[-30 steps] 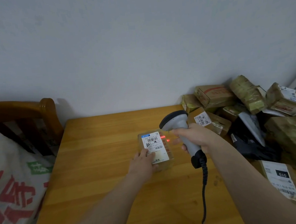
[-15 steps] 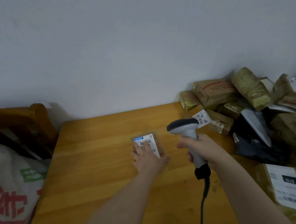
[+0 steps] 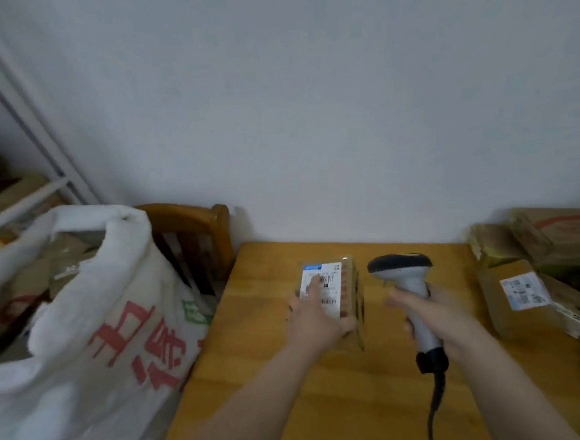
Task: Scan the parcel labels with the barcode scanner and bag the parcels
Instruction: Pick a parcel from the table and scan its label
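Observation:
A small brown parcel (image 3: 349, 284) with a white barcode label sits over the wooden table (image 3: 363, 403). My left hand (image 3: 314, 317) grips it, fingers over the label and thumb round its near side. Whether it is lifted off the table I cannot tell. To its right my right hand (image 3: 436, 316) holds the grey barcode scanner (image 3: 404, 275) by its handle, its black head upright and its cable trailing down toward me. A large white woven bag (image 3: 93, 323) with red characters stands open at the left, beside the table.
A pile of brown parcels (image 3: 539, 271) lies along the table's right side. A wooden chair back (image 3: 193, 233) stands behind the bag, which holds several parcels. A metal shelf frame (image 3: 24, 125) rises at the far left. A white wall backs the table.
The view has swung left, bringing the bag into sight. My left hand closed round the parcel after lying over its label. The scanner's red light is no longer on the label.

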